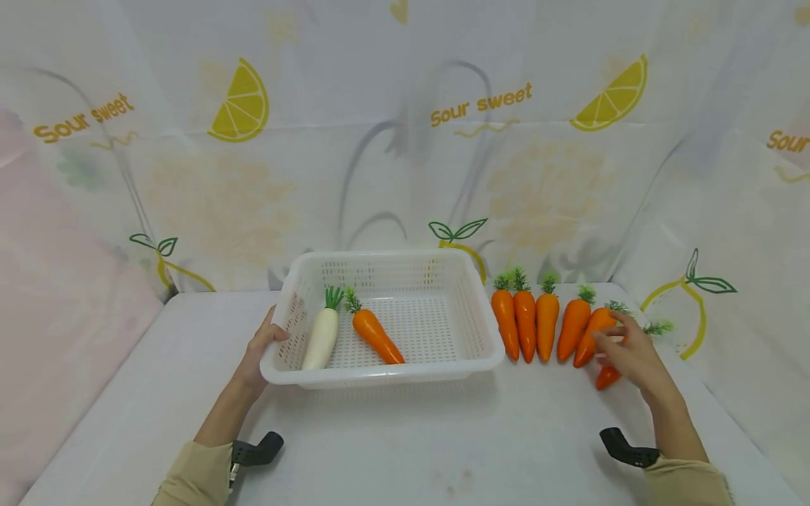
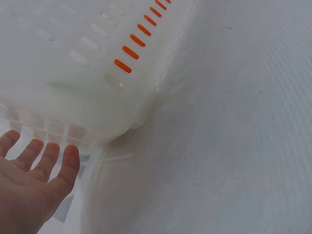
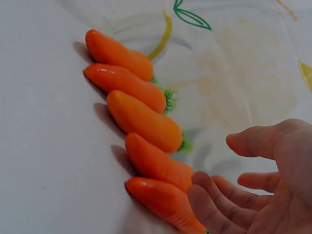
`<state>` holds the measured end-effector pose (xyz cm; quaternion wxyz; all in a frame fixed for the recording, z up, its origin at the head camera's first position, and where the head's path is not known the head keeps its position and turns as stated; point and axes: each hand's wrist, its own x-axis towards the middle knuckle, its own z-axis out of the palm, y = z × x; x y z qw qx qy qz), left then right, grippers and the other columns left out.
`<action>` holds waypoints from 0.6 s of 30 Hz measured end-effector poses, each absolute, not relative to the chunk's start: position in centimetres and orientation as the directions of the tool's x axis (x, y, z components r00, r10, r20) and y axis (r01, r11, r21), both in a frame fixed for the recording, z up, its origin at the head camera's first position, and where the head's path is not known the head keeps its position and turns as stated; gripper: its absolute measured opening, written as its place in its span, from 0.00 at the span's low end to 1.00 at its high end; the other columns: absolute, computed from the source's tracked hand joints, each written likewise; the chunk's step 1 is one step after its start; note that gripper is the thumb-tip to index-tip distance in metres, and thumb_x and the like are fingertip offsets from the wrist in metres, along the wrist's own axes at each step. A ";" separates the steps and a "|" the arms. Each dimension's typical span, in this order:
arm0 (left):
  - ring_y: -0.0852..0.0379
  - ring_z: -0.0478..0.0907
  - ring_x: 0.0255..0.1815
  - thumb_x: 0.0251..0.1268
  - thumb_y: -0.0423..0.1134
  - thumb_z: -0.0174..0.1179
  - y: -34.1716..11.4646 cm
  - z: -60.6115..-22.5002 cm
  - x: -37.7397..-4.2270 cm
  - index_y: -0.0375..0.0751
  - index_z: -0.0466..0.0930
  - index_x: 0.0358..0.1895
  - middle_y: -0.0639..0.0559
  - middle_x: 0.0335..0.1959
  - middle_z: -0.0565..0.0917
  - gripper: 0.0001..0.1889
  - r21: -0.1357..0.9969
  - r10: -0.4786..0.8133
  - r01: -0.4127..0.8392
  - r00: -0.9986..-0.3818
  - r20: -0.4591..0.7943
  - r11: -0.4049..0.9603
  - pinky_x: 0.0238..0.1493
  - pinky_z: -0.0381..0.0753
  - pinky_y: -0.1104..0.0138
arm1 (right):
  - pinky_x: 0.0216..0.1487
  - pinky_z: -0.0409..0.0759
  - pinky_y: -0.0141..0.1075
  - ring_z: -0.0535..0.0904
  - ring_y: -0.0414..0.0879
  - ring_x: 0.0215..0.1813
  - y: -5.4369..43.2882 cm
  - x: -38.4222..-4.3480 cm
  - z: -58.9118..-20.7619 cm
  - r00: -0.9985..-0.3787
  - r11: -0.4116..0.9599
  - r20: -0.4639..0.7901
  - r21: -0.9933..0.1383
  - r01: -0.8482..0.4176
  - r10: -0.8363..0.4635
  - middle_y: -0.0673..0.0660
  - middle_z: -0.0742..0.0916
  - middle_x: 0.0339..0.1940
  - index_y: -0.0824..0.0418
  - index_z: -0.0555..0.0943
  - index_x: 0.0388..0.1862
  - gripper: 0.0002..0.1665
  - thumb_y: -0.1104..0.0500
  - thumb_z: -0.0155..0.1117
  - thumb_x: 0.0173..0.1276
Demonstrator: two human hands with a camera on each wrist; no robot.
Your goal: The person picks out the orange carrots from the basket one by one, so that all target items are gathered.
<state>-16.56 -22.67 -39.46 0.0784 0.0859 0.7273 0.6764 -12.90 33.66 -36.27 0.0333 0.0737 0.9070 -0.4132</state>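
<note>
Sleeved forearms reach over a white table (image 1: 405,450), wrist mounts showing at the near edge. At left, the left hand (image 1: 262,348) rests against the basket's (image 1: 487,362) left wall, fingers straight, thumb over the rim, gripping nothing. Inside the basket lie a white radish (image 1: 320,339) and one carrot (image 1: 377,336). To its right, a row of carrots (image 1: 525,325) lies side by side on the table, leafy tops away from the person. At far right, the right hand (image 1: 633,355) hovers over the last carrot (image 1: 605,377), fingers loosely spread, closed on nothing. These look like light, stiff, glossy plastic, likely slippery; a pinch across the thick middle looks surest.
</note>
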 end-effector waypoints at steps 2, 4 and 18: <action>0.37 0.39 0.75 0.58 0.40 0.33 -22.7 -39.4 -16.5 0.52 0.35 0.75 0.43 0.77 0.40 0.38 0.997 0.231 0.026 -0.973 0.008 0.074 0.66 0.37 0.35 | 0.39 0.81 0.35 0.82 0.46 0.40 33.0 -13.1 -36.3 -0.990 0.639 -0.107 -0.756 0.144 0.097 0.75 0.67 0.61 0.69 0.41 0.75 0.47 0.45 0.48 0.72; 0.36 0.38 0.76 0.58 0.39 0.33 -22.7 -39.4 -16.5 0.53 0.35 0.76 0.43 0.77 0.39 0.38 0.996 0.233 0.034 -0.972 0.016 0.076 0.66 0.37 0.34 | 0.40 0.81 0.36 0.81 0.47 0.41 32.4 -13.1 -36.2 -0.992 0.631 -0.088 -0.766 0.124 0.088 0.74 0.68 0.60 0.68 0.44 0.75 0.45 0.45 0.49 0.72; 0.37 0.39 0.75 0.58 0.39 0.33 -22.7 -39.3 -16.5 0.52 0.35 0.75 0.43 0.77 0.40 0.38 0.997 0.232 0.017 -0.973 -0.002 0.076 0.67 0.37 0.35 | 0.42 0.74 0.25 0.73 0.58 0.56 27.8 -13.2 -35.2 -0.990 0.649 0.140 -0.754 -0.101 0.009 0.68 0.77 0.58 0.62 0.62 0.69 0.31 0.50 0.50 0.72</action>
